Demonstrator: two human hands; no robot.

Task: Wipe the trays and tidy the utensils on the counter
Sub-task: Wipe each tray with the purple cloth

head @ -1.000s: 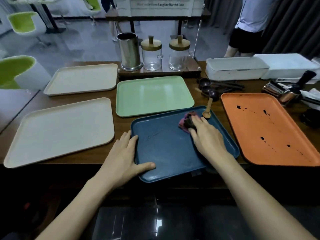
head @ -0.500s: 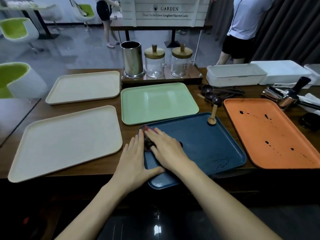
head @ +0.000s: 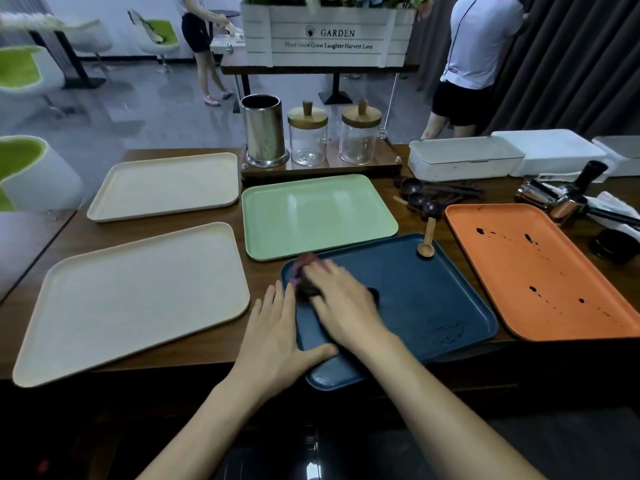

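Rt hand [head: 343, 306] w/ cloth [head: 304, 268] is now at upper-left corner of blue tray [head: 433, 299]. 1 s ago it was by the upper-right part near the wooden spoon [head: 427, 242], 0.5 s ago at the tray's left edge, so the wipe has swept across and is working the left side. Rt grip presses down on the cloth; motion blur, can't tell if fingers curl round it. Lt hand [head: 273, 337] hasn't moved: fingers spread flat on the tabletop [head: 104, 230], thumb over the tray's lower-left rim, bracing it.

Judgement: blue tray mid-wipe, faint smear still at its lower right; orange tray [head: 519, 271] at right of frame has dark spots, looks untouched, prob next.

Containers:
- blue tray: wooden spoon bowl sits inside near upper rim, handle pointing up-frame
- green tray [head: 318, 216] centre, 2 cream trays [head: 131, 299] [head: 166, 185] left: no marks visible
- steel canister [head: 265, 129] top centre: dark inside, contents can't tell
- 2 glass jars [head: 307, 136] [head: 360, 135] w/ wooden lids: nothing visible inside
- white boxes [head: 464, 159] upper right: lids on

Dark spoons [head: 420, 199] lie loose on the tabletop above the blue tray, not tidied yet
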